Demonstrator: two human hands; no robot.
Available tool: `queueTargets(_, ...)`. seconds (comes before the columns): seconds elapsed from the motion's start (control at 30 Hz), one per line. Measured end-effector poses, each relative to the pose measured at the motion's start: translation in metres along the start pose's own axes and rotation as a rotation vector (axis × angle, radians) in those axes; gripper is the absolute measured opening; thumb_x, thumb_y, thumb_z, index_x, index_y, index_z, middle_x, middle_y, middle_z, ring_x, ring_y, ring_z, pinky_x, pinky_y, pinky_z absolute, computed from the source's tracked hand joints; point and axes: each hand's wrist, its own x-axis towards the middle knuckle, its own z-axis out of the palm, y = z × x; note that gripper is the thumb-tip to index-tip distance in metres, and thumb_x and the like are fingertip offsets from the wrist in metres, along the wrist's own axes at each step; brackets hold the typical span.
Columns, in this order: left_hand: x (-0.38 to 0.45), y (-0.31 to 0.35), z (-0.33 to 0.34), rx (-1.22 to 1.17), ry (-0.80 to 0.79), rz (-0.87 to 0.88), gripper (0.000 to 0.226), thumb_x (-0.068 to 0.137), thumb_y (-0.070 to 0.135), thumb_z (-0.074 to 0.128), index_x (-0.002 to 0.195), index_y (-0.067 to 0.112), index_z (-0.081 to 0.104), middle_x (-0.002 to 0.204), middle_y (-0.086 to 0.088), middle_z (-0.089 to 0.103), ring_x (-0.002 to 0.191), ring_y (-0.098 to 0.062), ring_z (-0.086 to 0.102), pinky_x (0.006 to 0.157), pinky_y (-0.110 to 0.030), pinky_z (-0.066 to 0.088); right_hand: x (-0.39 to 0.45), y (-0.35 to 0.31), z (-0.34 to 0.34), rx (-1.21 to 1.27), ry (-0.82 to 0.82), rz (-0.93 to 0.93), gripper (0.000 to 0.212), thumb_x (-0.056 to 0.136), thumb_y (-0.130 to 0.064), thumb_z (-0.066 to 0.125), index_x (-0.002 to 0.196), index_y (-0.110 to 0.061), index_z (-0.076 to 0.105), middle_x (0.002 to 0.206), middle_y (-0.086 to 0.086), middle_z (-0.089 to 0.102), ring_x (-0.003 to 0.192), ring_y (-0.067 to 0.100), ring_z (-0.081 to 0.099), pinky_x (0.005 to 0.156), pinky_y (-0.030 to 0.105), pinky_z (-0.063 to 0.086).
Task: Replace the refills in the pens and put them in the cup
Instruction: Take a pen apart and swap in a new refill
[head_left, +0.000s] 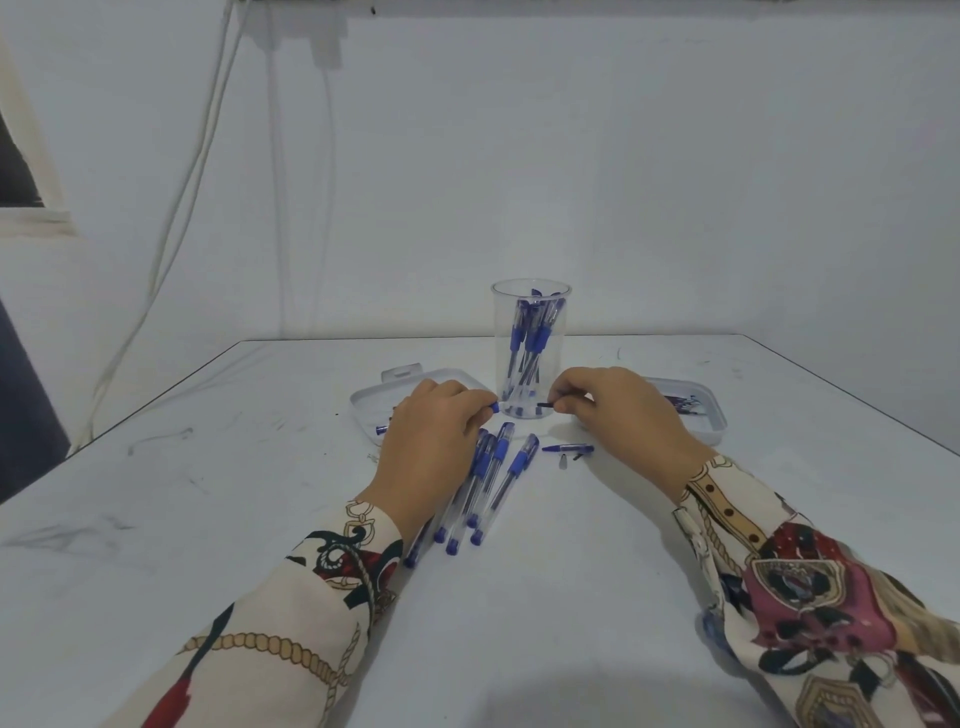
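A clear plastic cup (530, 395) stands at the table's middle, holding several blue pens. In front of it my left hand (434, 441) grips a pen part with a blue end (494, 407). My right hand (618, 410) pinches a thin dark refill (545, 405) that points at the left hand; the two parts are a little apart. Several clear pens with blue grips (488, 483) lie in a row on the table under and beside my left wrist. A loose blue cap and small pen parts (569, 450) lie to the right of them.
A shallow white tray (374, 397) sits behind my left hand, with a blue piece (382, 429) at its front. A second white tray (714, 421) behind my right hand holds several dark refills (685, 405). White cables (208, 156) hang down the wall at the left.
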Motion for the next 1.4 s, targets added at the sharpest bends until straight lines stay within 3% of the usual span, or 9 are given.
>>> queueTargets(0.2, 0.000, 0.002, 0.000, -0.013, -0.012, -0.018, 0.032, 0.098, 0.027, 0.040, 0.125, 0.022, 0.058, 0.119, 0.001, 0.062, 0.107, -0.016, 0.047, 0.091, -0.025, 0.035, 0.000, 0.001, -0.002, 0.013, -0.014, 0.002, 0.015, 0.095, -0.025, 0.054, 0.093, -0.030, 0.068, 0.080, -0.013, 0.061, 0.069, 0.004, 0.047, 0.058, 0.023, 0.034)
queueTargets(0.3, 0.000, 0.002, 0.001, -0.020, -0.018, -0.011, 0.032, 0.098, 0.027, 0.041, 0.124, 0.022, 0.059, 0.118, 0.001, 0.062, 0.105, -0.016, 0.048, 0.089, -0.025, 0.035, 0.000, 0.000, -0.002, 0.013, -0.010, -0.007, 0.016, 0.094, -0.023, 0.054, 0.091, -0.029, 0.068, 0.078, -0.012, 0.060, 0.073, 0.009, 0.048, 0.059, 0.026, 0.035)
queueTargets(0.47, -0.001, 0.000, 0.001, -0.020, -0.016, 0.010, 0.030, 0.097, 0.025, 0.044, 0.121, 0.022, 0.061, 0.114, 0.000, 0.064, 0.102, -0.018, 0.049, 0.088, -0.029, 0.039, 0.002, 0.001, -0.001, -0.022, -0.017, -0.046, 0.014, 0.093, -0.027, 0.057, 0.096, -0.031, 0.070, 0.090, -0.005, 0.067, 0.092, 0.015, 0.051, 0.071, 0.032, 0.039)
queueTargets(0.63, -0.002, 0.003, 0.005, 0.003, 0.017, 0.100, 0.027, 0.095, 0.023, 0.048, 0.116, 0.021, 0.065, 0.106, -0.001, 0.067, 0.095, -0.020, 0.051, 0.078, -0.029, 0.037, -0.001, -0.007, 0.002, 0.066, -0.012, -0.083, 0.012, 0.090, -0.033, 0.061, 0.098, -0.036, 0.070, 0.081, -0.016, 0.057, 0.087, 0.006, 0.045, 0.079, 0.028, 0.033)
queueTargets(0.73, -0.003, 0.005, 0.007, 0.011, 0.016, 0.149, 0.025, 0.094, 0.022, 0.051, 0.114, 0.020, 0.066, 0.102, -0.004, 0.069, 0.089, -0.023, 0.053, 0.075, -0.032, 0.039, -0.005, -0.015, 0.003, 0.138, -0.054, -0.149, 0.018, 0.090, -0.030, 0.062, 0.106, -0.032, 0.068, 0.079, -0.021, 0.060, 0.084, -0.001, 0.046, 0.075, 0.025, 0.034)
queueTargets(0.83, -0.003, 0.005, 0.008, 0.025, 0.012, 0.154, 0.026, 0.094, 0.022, 0.051, 0.115, 0.020, 0.066, 0.103, -0.004, 0.069, 0.090, -0.023, 0.054, 0.077, -0.034, 0.041, -0.007, -0.016, 0.002, 0.173, -0.159, -0.150, 0.034, 0.088, -0.026, 0.066, 0.121, -0.032, 0.063, 0.097, -0.014, 0.067, 0.090, -0.001, 0.054, 0.076, 0.017, 0.039)
queueTargets(0.93, -0.002, 0.003, 0.007, 0.023, 0.008, 0.089, 0.028, 0.096, 0.023, 0.047, 0.119, 0.023, 0.064, 0.110, 0.000, 0.067, 0.097, -0.020, 0.052, 0.085, -0.033, 0.041, -0.006, -0.007, -0.007, 0.117, -0.190, -0.087, 0.051, 0.082, -0.022, 0.072, 0.128, -0.037, 0.055, 0.108, -0.015, 0.063, 0.099, 0.005, 0.051, 0.088, 0.026, 0.040)
queueTargets(1.17, -0.002, 0.001, 0.006, 0.013, 0.002, 0.045, 0.028, 0.097, 0.023, 0.046, 0.119, 0.024, 0.064, 0.112, 0.001, 0.066, 0.101, -0.019, 0.051, 0.090, -0.034, 0.039, -0.003, 0.013, -0.017, 0.079, -0.073, -0.023, 0.015, 0.081, -0.025, 0.070, 0.091, -0.035, 0.069, 0.085, -0.020, 0.065, 0.093, 0.004, 0.056, 0.099, 0.041, 0.041)
queueTargets(1.4, -0.003, 0.003, 0.006, -0.004, 0.006, 0.052, 0.029, 0.096, 0.023, 0.046, 0.119, 0.024, 0.064, 0.112, 0.000, 0.066, 0.100, -0.019, 0.051, 0.088, -0.031, 0.039, -0.004, 0.006, -0.016, 0.034, -0.072, -0.090, 0.006, 0.086, -0.032, 0.067, 0.089, -0.033, 0.073, 0.084, -0.022, 0.062, 0.091, 0.002, 0.048, 0.096, 0.038, 0.034)
